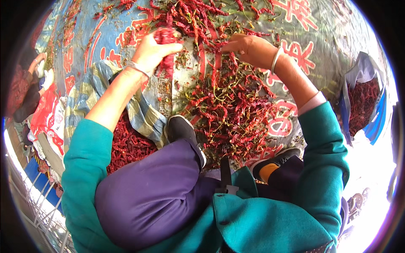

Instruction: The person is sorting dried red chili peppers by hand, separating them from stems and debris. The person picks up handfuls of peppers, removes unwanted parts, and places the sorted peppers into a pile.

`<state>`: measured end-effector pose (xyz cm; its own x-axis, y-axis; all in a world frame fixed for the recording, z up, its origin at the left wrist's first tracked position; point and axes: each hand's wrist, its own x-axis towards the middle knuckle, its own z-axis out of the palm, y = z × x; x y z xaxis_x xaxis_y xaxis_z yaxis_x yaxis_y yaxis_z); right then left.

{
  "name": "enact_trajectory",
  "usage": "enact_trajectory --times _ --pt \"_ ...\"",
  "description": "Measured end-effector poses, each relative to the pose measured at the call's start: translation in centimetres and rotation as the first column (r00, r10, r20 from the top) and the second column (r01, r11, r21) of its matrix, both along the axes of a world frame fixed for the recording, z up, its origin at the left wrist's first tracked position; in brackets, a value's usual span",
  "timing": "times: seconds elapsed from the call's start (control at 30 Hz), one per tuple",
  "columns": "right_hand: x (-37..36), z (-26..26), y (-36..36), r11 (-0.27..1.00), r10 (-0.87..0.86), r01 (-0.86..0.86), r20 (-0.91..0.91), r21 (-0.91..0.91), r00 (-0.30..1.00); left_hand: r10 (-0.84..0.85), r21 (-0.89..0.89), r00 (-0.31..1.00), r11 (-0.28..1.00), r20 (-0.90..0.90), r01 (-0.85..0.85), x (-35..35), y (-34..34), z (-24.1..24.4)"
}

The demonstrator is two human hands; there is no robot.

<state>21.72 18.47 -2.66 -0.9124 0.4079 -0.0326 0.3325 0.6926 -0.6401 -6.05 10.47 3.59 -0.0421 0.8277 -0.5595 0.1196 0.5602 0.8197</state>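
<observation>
My left hand (155,50) is closed round a bunch of dried red chillies (166,36), some blurred and hanging below it. At the right, my right hand (248,46) has its fingers bent down at the edge of the chillies on the printed tarpaulin (332,63); whether it grips one cannot be told. A loose heap of dried chillies with stems (237,114) lies between my shoes. More chillies (190,12) are spread beyond my hands. Below my left forearm, a checked woven sack (148,120) stands open with dark red chillies (129,145) in it.
At the far right stands an open bag (364,69) filled with red chillies. On the far left another person's gloved hands (47,77) are beside a red and white sack (47,117). Metal railings (44,199) show at the lower left. My shoes (182,128) flank the heap.
</observation>
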Motion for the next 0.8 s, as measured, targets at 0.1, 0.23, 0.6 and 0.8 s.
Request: enact_trajectory --times 0.1,0.23,0.6,0.8 --pt "-2.7 -0.4 3.5 0.911 -0.361 0.346 0.028 0.222 0.932 -0.13 0.126 0.992 0.984 -0.002 0.129 1.9 0.0 -0.1" --pt "-4.9 -3.3 5.9 0.707 -0.496 0.341 0.092 0.62 0.863 -0.152 0.104 0.988 0.983 -0.021 0.154 3.4 -0.4 0.9" --pt "-4.3 2.6 -4.1 0.925 -0.359 0.377 -0.22 0.048 0.907 -0.188 0.509 0.843 0.724 -0.504 0.466 4.4 0.1 1.1" --pt "-4.4 3.6 -7.5 0.905 -0.355 0.388 -0.193 0.175 0.915 -0.36 0.282 0.783 0.789 -0.507 0.546 4.5 -1.5 0.4"
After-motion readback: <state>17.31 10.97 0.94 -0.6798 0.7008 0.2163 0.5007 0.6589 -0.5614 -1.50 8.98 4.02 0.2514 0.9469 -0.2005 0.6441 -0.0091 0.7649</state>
